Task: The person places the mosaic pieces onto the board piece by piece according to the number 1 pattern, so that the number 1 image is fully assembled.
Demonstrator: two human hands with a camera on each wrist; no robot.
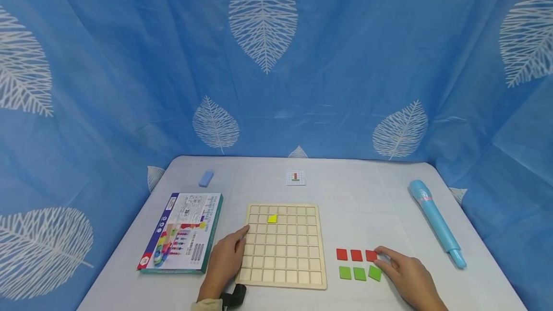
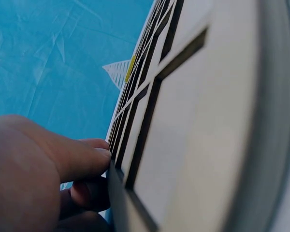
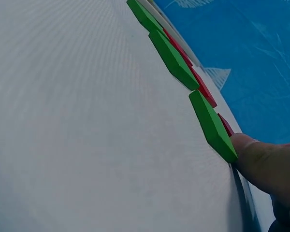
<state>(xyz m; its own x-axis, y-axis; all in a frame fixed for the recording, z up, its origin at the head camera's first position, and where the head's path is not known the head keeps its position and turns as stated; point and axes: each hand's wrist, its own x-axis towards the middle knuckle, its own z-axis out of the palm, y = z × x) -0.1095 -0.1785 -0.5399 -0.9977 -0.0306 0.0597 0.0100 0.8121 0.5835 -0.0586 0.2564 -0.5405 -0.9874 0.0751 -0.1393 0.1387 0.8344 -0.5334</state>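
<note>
I am steadying the wooden grid board (image 1: 282,244) at lower centre with my left hand (image 1: 224,259), its fingers lying flat on the left edge. My right hand (image 1: 408,277) is touching the rightmost red tile (image 1: 370,255) and green tile (image 1: 374,272) at lower right, gripping neither. I should pinch one tile cleanly without nudging its neighbours.

I see a pale wooden grid board (image 1: 285,246) bearing one yellow square tile (image 1: 272,218), three red square tiles (image 1: 356,255), three green square tiles (image 1: 360,273), and a blue leaf-patterned cloth backdrop (image 1: 345,61).

3 red tiles (image 1: 356,255) above 3 green tiles (image 1: 360,273)
</note>
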